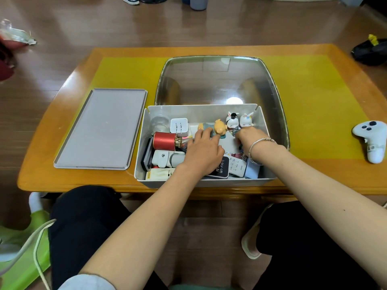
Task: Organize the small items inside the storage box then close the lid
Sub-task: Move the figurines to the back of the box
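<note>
Storage box (pixel 144 143): grey, open, at the near edge of the wooden table (pixel 52 164), just in front of a large clear tub (pixel 272 95); sorting looks to be underway, not finished.
Lid (pixel 100 130): lies flat on the table just left of the box, so closing is not yet done.
Left side of box: a red tin (pixel 164 140), a white charger (pixel 179 127) and a grey gadget (pixel 165 159) sit close together; this part seems mostly settled.
Near right corner: a dark card marked Wi-Fi (pixel 219 169), white packets and a pale blue block (pixel 252 171) lie overlapping and loose; likely still to be tidied.
Far right corner: two rabbit figures (pixel 239 120) stand upright side by side against the back wall.
Left hand (pixel 204 150): inside the box, fingers curled over an orange figure (pixel 218 127) that lies on its side; it appears to grip it.
Right hand (pixel 250 136): inside the box just below the rabbits, fingers bent down among small things; I cannot tell what it holds, if anything.
Left to do: stand or place the orange figure, straighten the near right corner, fit the lid.
</note>
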